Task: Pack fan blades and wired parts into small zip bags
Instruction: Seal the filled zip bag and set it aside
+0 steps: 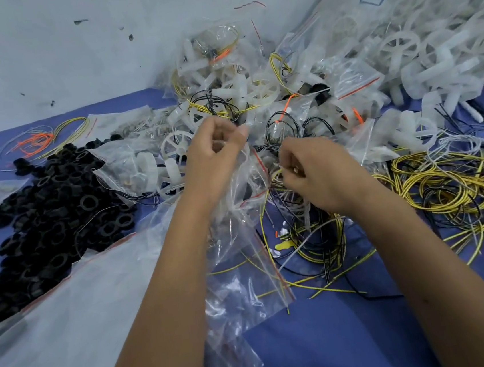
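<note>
Two hands on one flimsy zip bag (pixel 243 183): left hand (pixel 214 156) pinches its slippery mouth, right hand (pixel 314 172) fingers clamp springy, tangle-prone wires (pixel 281 170) mid-frame.

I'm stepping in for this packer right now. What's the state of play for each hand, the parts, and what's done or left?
Left hand pinches a zip bag at its top. Right hand pinches a small wired part at the bag mouth; details blurred.
Filled bags are heaped behind the hands. Loose fan blades lie far right, yellow wires right, black rings left, empty bags near.
Left: finish this bag, seal it, continue.
</note>
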Tool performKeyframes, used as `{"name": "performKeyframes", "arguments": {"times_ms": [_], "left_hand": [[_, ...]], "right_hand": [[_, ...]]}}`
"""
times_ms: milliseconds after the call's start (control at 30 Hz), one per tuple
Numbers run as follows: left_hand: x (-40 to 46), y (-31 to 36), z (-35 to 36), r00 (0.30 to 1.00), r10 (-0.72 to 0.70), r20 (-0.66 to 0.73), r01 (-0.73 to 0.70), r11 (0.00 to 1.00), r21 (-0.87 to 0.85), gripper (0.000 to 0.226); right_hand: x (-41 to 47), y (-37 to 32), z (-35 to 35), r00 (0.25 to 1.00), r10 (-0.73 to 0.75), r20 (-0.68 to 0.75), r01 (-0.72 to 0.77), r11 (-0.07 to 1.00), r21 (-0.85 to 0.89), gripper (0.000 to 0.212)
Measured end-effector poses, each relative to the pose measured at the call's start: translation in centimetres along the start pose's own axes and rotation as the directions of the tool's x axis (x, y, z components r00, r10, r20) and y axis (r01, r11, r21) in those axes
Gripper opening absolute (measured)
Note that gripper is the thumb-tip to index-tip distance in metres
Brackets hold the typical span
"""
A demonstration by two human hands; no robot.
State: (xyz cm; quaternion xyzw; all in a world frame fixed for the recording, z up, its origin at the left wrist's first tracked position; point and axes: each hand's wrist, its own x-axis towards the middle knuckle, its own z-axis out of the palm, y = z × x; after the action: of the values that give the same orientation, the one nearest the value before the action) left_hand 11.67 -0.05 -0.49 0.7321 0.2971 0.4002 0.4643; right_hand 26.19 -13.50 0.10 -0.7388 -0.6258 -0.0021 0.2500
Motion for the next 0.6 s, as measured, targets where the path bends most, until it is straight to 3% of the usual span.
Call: {"name": "performKeyframes", "arguments": {"times_ms": [100, 167, 267, 333, 467, 600], "left_hand": [[0.0, 1.0, -0.1, 0.975, 0.072, 0.211, -0.058, 0.995, -0.075, 0.020], [-0.1, 1.3, 0.0, 0.965, 0.050, 0.257, -0.039, 0.998, -0.046, 0.022], [-0.3, 1.3, 0.3, 0.963, -0.070, 0.260, 0.070, 0.998, 0.008, 0.028], [-0.4, 1.2, 0.5, 0.948, -0.116, 0.296, 0.109, 0.993, 0.042, 0.024], [-0.6, 1.4, 0.7, 0.924, -0.122, 0.363, 0.128, 0.992, 0.005, 0.016], [-0.7, 1.5, 0.4, 0.904, -0.144, 0.403, 0.170, 0.985, -0.028, 0.006]], "right_hand": [[0.2, 0.6, 0.3, 0.983, 0.080, -0.166, -0.046, 0.979, 0.199, 0.006], [0.4, 0.7, 0.1, 0.955, 0.182, -0.235, -0.068, 0.902, 0.425, 0.006], [0.3, 0.9, -0.1, 0.940, 0.270, -0.206, -0.059, 0.727, 0.684, 0.005], [0.2, 0.9, 0.0, 0.954, 0.244, -0.173, -0.037, 0.670, 0.741, 0.004], [0.1, 1.3, 0.1, 0.975, 0.148, -0.167, 0.025, 0.670, 0.742, 0.003], [0.2, 1.5, 0.2, 0.972, 0.161, -0.172, 0.022, 0.666, 0.746, 0.002]]}}
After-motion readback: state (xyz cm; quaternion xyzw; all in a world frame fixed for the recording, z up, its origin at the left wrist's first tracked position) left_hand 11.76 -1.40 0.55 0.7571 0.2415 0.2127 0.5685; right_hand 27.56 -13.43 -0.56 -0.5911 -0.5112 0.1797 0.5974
